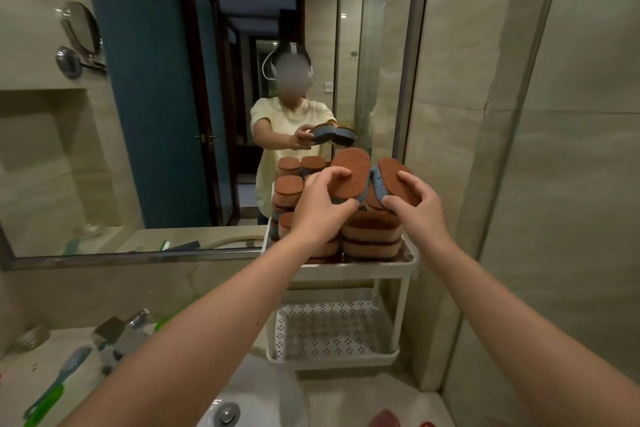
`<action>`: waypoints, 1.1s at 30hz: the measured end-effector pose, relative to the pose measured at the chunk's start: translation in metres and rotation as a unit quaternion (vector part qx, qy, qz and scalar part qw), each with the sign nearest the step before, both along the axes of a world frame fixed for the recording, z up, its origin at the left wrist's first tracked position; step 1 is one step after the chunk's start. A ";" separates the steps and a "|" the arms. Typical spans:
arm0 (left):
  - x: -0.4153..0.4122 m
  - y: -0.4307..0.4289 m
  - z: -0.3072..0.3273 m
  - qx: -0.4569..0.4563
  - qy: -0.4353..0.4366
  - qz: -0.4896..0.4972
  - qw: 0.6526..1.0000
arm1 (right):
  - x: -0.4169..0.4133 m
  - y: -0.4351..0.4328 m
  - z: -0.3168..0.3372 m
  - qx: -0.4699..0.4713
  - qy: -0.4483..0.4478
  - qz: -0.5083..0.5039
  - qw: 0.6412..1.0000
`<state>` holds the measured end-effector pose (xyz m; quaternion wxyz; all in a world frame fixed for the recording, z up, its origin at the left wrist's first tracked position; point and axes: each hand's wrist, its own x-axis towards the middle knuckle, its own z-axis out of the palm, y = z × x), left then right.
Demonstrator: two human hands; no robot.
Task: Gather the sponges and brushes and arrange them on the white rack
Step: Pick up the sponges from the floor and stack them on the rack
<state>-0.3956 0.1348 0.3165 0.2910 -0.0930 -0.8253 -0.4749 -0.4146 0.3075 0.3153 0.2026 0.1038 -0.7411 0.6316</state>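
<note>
two oval sponges with rust-brown scouring faces and blue foam are gripped above the white plastic rack point(408, 262): left hand point(320, 206) clasps one point(349, 177), right hand point(414, 198) the other point(398, 180). stacking step; next they likely need lowering onto its top-shelf pile point(372, 236).

1. The left forearm point(207, 322) and right forearm point(502, 305) are stretched forward and upward, bare, and drawn slightly toward each other.
2. The left hand point(318, 208) is raised; its fingers are curled over the left sponge point(349, 177), with the thumb pressed at the lower edge.
3. The right hand point(417, 204) is held at like height; the right sponge point(398, 180) is pinched between fingers and thumb.
4. The hands are kept near, not touching.
</note>
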 end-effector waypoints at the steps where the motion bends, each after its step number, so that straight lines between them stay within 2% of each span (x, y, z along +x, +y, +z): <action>1: -0.010 0.003 0.003 -0.016 0.005 0.009 1.000 | -0.011 0.003 0.002 0.002 -0.002 0.001 1.000; 8: -0.067 0.013 0.010 -0.126 -0.053 0.113 0.984 | -0.079 -0.002 -0.001 0.009 -0.040 -0.006 0.999; 13: -0.092 0.016 0.004 -0.198 -0.057 0.174 0.963 | -0.111 -0.008 -0.011 0.017 -0.073 -0.014 0.997; 20: -0.113 0.016 -0.001 -0.280 -0.093 0.202 0.934 | -0.137 -0.011 -0.021 0.033 -0.099 -0.018 0.994; 25: -0.114 0.014 -0.005 -0.322 -0.052 0.237 0.915 | -0.139 -0.013 -0.027 0.058 -0.086 -0.004 0.995; 33: -0.108 0.012 -0.010 -0.346 -0.088 0.229 0.906 | -0.136 -0.014 -0.030 0.161 -0.086 -0.020 0.983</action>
